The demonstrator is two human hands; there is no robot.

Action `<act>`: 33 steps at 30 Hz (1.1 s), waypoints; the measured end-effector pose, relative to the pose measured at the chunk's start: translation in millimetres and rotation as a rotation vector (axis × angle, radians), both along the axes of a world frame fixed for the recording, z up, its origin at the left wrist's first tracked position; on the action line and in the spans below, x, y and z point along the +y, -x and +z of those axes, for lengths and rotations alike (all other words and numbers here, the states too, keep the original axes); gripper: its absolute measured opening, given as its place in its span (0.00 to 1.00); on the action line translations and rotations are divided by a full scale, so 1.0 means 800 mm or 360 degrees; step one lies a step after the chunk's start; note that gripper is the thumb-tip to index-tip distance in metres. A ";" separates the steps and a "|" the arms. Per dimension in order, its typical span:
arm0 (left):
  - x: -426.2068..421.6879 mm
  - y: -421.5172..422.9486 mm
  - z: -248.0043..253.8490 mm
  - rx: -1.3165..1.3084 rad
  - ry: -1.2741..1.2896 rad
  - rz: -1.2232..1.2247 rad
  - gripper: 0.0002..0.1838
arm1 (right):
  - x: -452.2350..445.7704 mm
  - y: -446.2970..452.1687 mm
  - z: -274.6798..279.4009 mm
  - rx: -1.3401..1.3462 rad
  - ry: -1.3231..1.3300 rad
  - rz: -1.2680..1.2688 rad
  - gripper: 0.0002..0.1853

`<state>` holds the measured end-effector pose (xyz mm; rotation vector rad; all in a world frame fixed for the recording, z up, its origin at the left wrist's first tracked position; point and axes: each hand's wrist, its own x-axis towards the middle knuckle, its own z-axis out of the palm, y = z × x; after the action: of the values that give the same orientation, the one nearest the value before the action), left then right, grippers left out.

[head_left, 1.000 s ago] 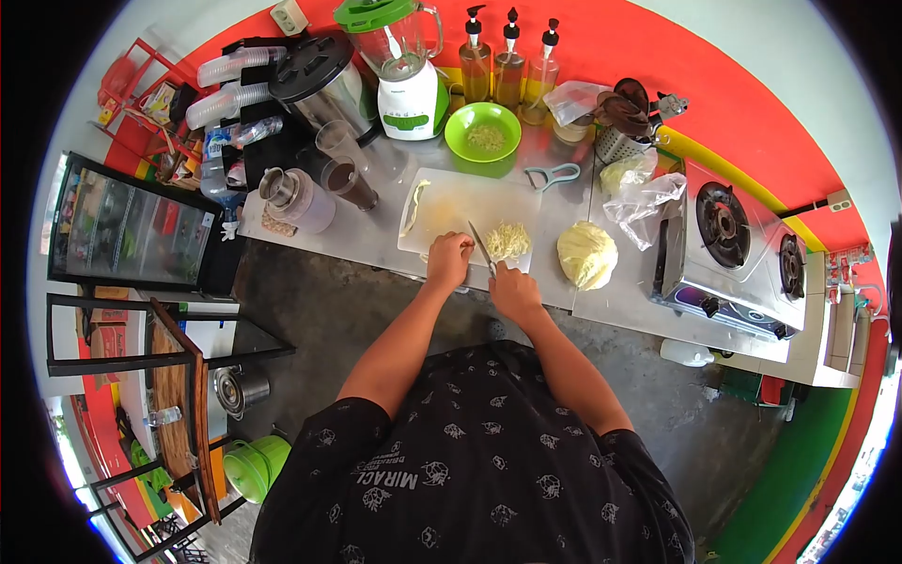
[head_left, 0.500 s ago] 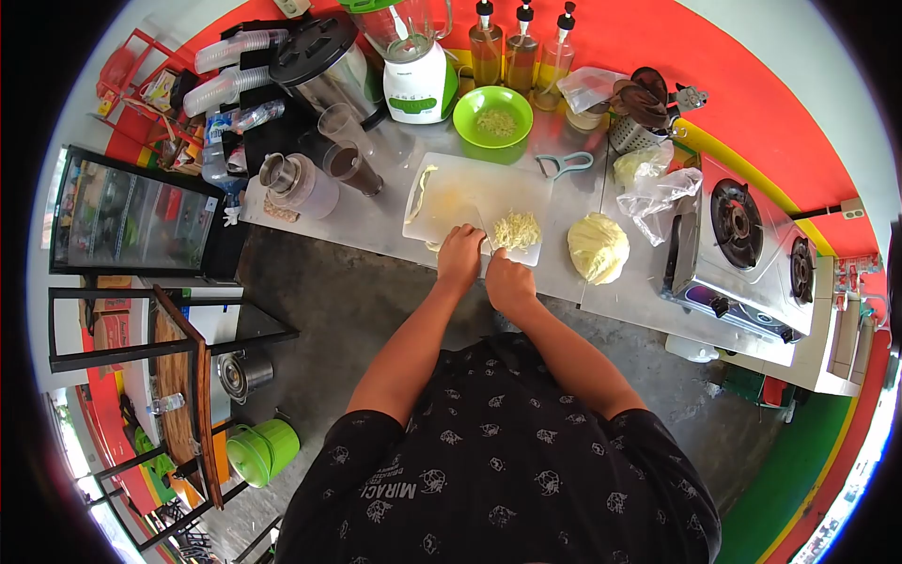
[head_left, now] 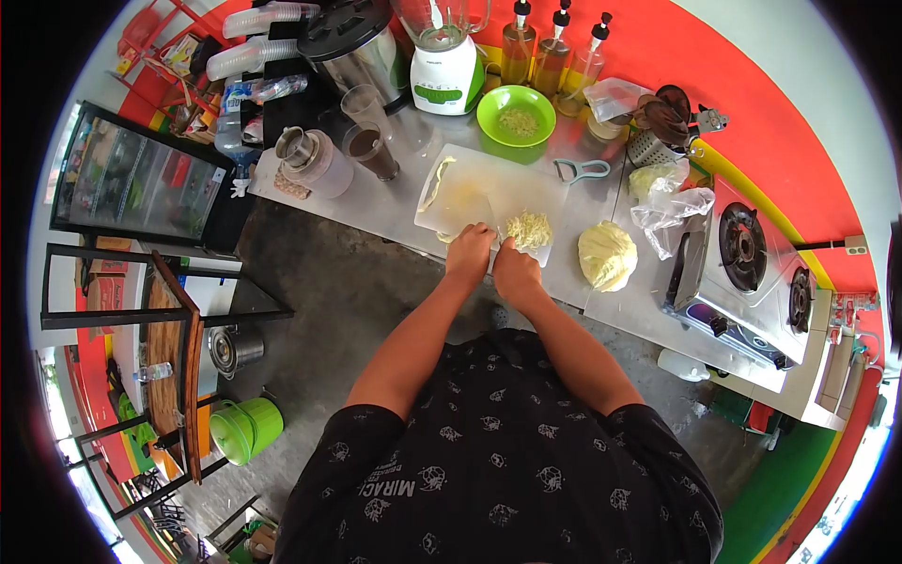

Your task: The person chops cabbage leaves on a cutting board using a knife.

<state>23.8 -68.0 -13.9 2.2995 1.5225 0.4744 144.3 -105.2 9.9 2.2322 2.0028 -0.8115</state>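
On the white cutting board (head_left: 536,188) my two hands are close together at the near edge. My right hand (head_left: 515,267) is closed around the handle of a knife, whose thin blade (head_left: 494,212) shows faintly between the hands. My left hand (head_left: 470,252) is closed with curled fingers on a pale cabbage piece, mostly hidden beneath it. Shredded cabbage (head_left: 528,229) lies in a heap just right of the blade. A narrow cabbage strip (head_left: 435,184) rests along the board's left side. Right of the board sits a cabbage head (head_left: 607,256).
Behind the board stand a green bowl (head_left: 516,111) with shreds in it and a blender (head_left: 444,80). A peeler (head_left: 583,169) lies near the board. A gas stove (head_left: 747,273) stands at right; a dark-filled cup (head_left: 372,154) and a jar (head_left: 318,162) are at left.
The view has shifted slightly, so the counter's things appear a little farther right. Both hands stay at the board's near edge, with the knife between them.
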 end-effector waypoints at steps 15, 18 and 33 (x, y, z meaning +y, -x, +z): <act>0.009 0.002 0.000 0.0035 0.0062 0.0018 0.10 | -0.005 0.009 0.008 -0.0020 0.0036 0.0008 0.12; 0.009 0.000 0.000 0.0044 0.0091 0.0023 0.11 | 0.004 0.004 -0.005 0.0001 0.0020 -0.0039 0.12; 0.011 0.000 0.004 -0.0034 0.0097 0.0054 0.07 | -0.002 0.008 -0.001 -0.0024 0.0003 0.0012 0.14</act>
<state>23.4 -59.5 -10.7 2.2189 1.5470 0.4536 137.7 -106.8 9.5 2.2218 2.0014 -0.7933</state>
